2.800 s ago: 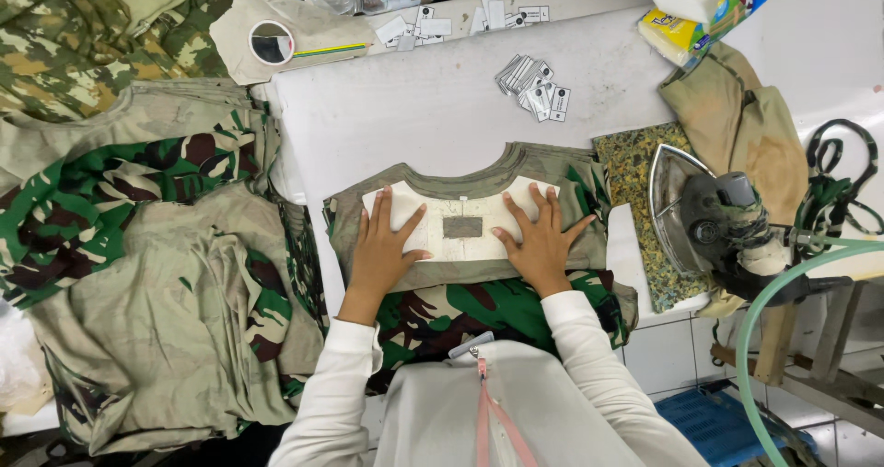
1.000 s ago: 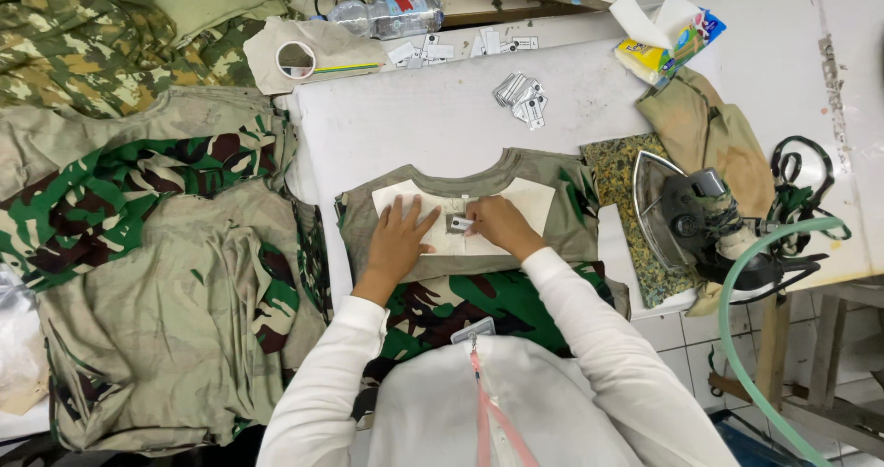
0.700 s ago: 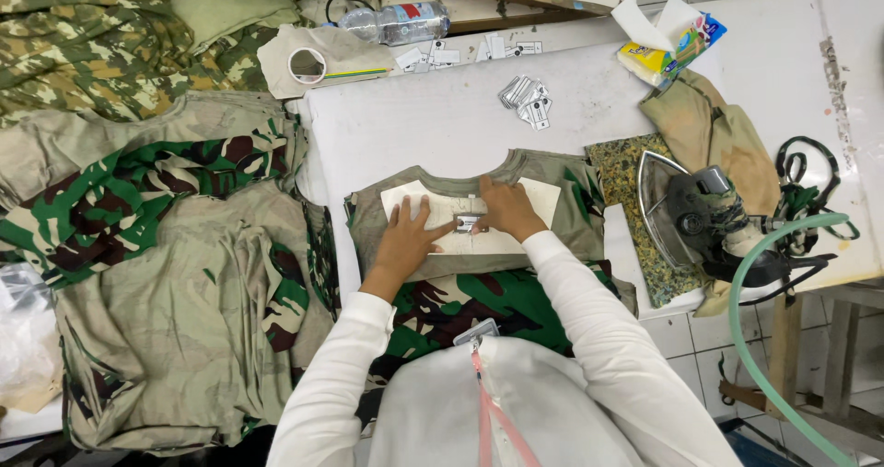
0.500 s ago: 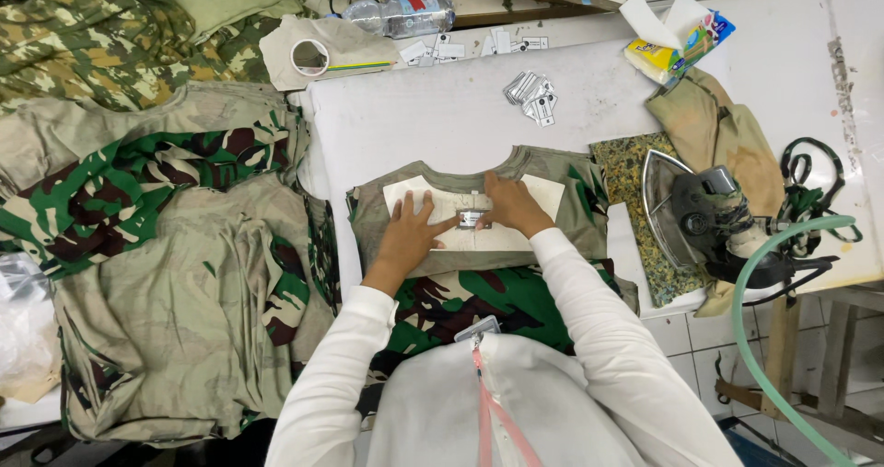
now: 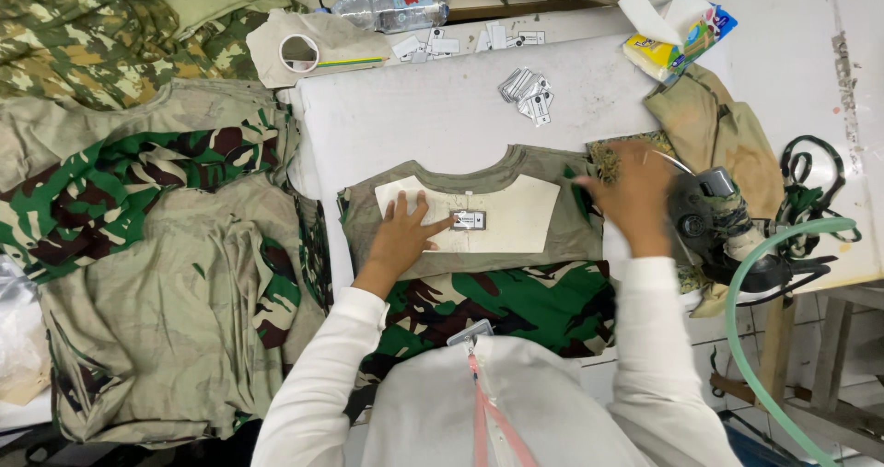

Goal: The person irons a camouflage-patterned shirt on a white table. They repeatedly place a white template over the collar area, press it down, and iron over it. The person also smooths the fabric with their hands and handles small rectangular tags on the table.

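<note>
- While your left hand lies flat and spread on the cream template, its forefinger stretches out to pin the small label at the centre line, just below the neckline; the hand grips nothing, it only presses, so the label stays where it sits.
- Your right hand is out to the side, fingers loosely curved over the handle end of the steam iron. Whether it has closed on the handle I cannot tell; the hand is blurred.
- That shirt under the template, the camouflage shirt, lies collar away from you on the white table, its olive yoke smoothed flat; the template covers the yoke and gives the label a flat, squared bed.
- Your iron sits at the table's right edge, near a patterned pad, with its green hose looping down off the side, close enough for the right hand to reach without the left lifting.
- Spare labels lie in a loose heap beyond the collar, well apart from the work but within reach.
- Left of the table, a pile of shirts lies spread in layers, off the pressing surface.
- Further back rest a tape roll, a plastic bottle and a tissue pack, clear of the shirt.
</note>
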